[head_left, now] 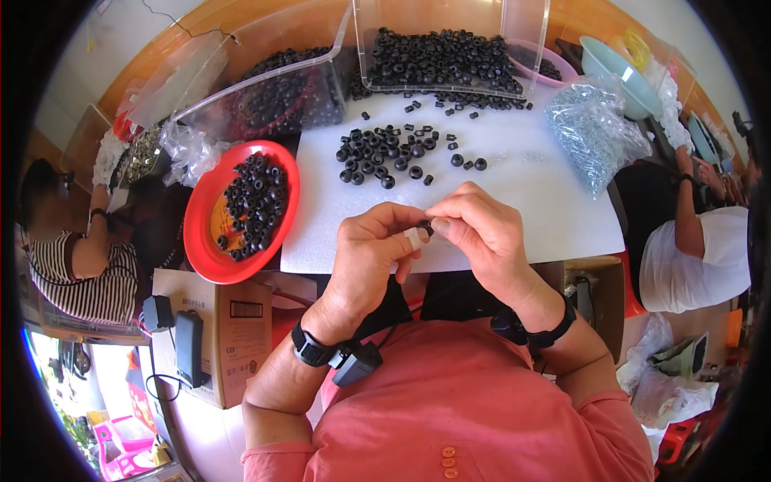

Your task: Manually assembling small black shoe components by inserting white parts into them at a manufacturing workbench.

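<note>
1. White work sheet (321, 221) under the hands; wooden-toned wall behind.
2. Left hand (361, 249): fingers curled nearly closed, pinching a small black piece (426, 228); white tape (414, 238) around one digit.
3. Right hand (486, 237): thumb and index fingertips brought together right at that piece; anything between them too small to tell.
4. Black piece location: between both hands, above the sheet's near edge.
5. Loose black pieces (377, 154) heaped on the sheet, beyond the hands.
6. Red dish (195, 233), left, with more black pieces.
7. Two clear bins at back, left bin (325, 90) and middle bin (526, 24), both holding black pieces.
8. Right side: clear bag (594, 132) of silvery-blue bits, near a pale blue basin (618, 76).
9. Cardboard box (245, 345) lower left.
10. Co-workers: striped top (84, 277) left, white top (695, 265) right.
</note>
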Action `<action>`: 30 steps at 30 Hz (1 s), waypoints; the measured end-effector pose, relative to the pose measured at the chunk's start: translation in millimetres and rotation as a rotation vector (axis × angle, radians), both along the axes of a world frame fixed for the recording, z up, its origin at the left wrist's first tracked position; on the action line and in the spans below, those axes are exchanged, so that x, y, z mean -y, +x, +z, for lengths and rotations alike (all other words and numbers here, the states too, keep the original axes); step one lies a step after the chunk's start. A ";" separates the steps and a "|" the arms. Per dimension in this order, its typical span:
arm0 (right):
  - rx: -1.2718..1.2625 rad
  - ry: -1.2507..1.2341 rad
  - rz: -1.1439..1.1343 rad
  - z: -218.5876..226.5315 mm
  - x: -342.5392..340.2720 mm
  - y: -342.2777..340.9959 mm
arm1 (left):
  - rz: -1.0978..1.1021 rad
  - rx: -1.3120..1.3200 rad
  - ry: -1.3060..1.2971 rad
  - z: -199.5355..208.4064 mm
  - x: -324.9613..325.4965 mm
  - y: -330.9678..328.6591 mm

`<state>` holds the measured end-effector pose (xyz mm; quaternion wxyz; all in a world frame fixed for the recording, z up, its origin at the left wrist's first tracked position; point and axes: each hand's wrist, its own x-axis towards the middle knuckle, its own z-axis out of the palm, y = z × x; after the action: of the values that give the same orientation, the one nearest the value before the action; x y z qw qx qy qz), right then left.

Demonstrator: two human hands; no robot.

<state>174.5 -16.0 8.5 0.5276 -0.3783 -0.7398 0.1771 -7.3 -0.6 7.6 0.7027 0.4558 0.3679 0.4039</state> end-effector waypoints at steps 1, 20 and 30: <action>-0.032 -0.015 0.010 -0.3 -0.4 -1.0 | 0.010 0.000 0.008 -0.1 0.6 0.5; 0.294 0.193 -0.130 -13.6 14.1 -9.2 | 0.073 -0.012 -0.031 2.8 4.9 -8.8; 0.659 0.006 -0.574 -2.7 -47.6 -0.3 | 0.062 0.043 0.002 0.8 -6.8 -26.1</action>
<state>174.2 31.6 5.8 0.2922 -0.6031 -0.7341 -0.1092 -33.4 6.2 8.4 0.6973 0.4360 0.3663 0.4353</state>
